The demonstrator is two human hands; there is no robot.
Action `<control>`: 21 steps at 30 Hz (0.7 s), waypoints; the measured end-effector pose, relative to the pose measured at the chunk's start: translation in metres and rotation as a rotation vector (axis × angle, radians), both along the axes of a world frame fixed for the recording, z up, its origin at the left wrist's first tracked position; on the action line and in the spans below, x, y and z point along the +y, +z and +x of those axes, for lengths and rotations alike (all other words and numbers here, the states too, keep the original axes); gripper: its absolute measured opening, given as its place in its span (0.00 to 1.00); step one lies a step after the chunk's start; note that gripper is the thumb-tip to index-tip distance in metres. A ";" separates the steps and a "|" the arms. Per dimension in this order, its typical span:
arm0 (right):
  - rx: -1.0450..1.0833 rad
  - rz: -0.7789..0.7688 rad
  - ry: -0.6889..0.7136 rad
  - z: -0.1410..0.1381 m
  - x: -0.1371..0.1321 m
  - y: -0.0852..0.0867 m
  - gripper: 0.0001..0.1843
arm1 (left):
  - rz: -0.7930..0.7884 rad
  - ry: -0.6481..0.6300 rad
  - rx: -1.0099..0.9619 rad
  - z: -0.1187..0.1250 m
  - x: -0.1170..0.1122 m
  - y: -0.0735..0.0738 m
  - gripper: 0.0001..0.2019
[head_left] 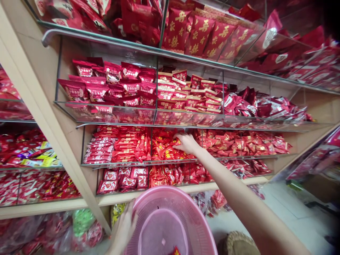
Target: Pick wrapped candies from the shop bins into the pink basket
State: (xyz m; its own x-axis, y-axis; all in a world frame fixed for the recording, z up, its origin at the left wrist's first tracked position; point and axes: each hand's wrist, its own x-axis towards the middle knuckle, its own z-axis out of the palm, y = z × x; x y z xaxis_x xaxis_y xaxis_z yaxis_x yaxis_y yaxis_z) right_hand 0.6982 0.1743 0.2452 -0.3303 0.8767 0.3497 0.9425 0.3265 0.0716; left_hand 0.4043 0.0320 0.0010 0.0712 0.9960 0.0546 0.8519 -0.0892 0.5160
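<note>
A pink plastic basket [204, 226] is at the bottom centre, with a red wrapped candy [175, 250] visible at its lower edge. My left hand [126, 225] grips the basket's left rim, fingers over the edge. Stretched out to the shelf, my right hand [186, 142] is over a compartment of red wrapped candies [162, 148] with yellow print. Its thumb and fingers are apart, tips at the candies, and nothing shows between them. To the left lie stacked red candy packets [124, 145]; more red candies [228, 143] are on the right.
Glass-fronted shelves [186, 122] rise above my right hand, filled with red packets [132, 85]. A lower row holds heart-printed packets [108, 186]. A wooden post [50, 102] divides the racks at left. Plastic bags [82, 223] and a woven basket [240, 242] stand below.
</note>
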 end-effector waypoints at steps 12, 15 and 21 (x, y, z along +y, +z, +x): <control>0.022 -0.071 0.069 0.004 -0.004 -0.003 0.21 | 0.011 -0.011 0.023 0.002 -0.003 0.007 0.22; 0.004 -0.076 0.089 0.007 -0.005 -0.005 0.21 | -0.018 -0.004 0.026 0.003 -0.004 0.011 0.22; 0.130 0.016 0.071 0.008 -0.014 -0.002 0.16 | -0.024 -0.020 0.007 0.004 -0.005 0.015 0.22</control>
State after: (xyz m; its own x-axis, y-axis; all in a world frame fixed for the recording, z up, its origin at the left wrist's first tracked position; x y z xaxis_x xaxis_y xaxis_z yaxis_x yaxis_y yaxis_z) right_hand 0.7059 0.1602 0.2432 -0.3421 0.8466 0.4078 0.9187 0.3925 -0.0442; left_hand 0.4086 0.0275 0.0156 0.0919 0.9953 0.0301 0.8535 -0.0943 0.5124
